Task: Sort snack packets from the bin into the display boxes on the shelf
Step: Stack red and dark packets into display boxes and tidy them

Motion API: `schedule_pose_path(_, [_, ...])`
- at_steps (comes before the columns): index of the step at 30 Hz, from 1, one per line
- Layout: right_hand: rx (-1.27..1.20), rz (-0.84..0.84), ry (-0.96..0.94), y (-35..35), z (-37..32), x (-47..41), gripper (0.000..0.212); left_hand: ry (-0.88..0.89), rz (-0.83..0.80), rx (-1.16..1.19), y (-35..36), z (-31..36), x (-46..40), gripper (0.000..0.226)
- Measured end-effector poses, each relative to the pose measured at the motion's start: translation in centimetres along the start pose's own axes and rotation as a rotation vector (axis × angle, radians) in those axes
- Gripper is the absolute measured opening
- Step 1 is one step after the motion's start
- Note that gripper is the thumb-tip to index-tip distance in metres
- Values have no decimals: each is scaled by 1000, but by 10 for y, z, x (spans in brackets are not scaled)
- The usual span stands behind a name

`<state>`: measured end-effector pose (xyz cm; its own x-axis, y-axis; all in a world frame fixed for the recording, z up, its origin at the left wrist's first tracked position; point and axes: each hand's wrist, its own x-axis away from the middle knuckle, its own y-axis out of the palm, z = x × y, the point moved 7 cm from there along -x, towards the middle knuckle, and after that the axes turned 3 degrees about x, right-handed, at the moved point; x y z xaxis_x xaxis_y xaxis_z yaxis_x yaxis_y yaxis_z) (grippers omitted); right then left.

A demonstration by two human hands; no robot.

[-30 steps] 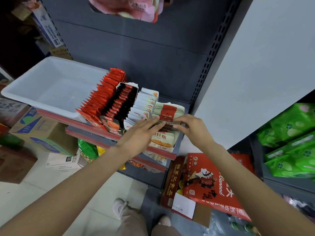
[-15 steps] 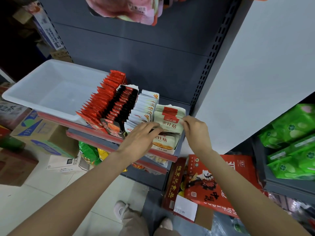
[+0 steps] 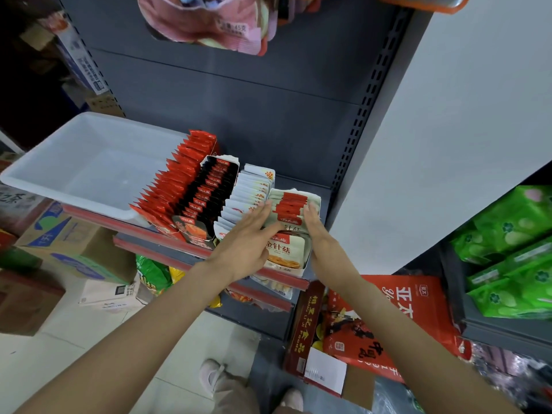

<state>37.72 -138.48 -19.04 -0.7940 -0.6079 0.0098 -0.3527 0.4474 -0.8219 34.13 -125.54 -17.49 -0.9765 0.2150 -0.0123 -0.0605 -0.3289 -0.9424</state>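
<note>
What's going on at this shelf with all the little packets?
A person is tidying snack packets in display boxes on a shop shelf. The left hand lies flat with straight fingers against the left side of the beige-and-red packets in the rightmost display box, and the right hand presses their right side. The white bin beside the boxes looks empty.
</note>
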Motion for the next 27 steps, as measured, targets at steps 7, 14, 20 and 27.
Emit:
schedule_pose_path(7, [109,-161,-62,-4,0,-10,79,9,-71,-4,0,0,-5,55])
schedule_pose_path(14, [10,310,-6,-44,4,1,38,105,188,-104,-8,10,3,42])
schedule_pose_path(20, [135,141,-80,-37,5,-7,26,156,225,-100,-3,10,11,54])
schedule_pose_path(27, [243,175,-142,-33,-10,-6,24,206,272,-125,-4,11,16,62])
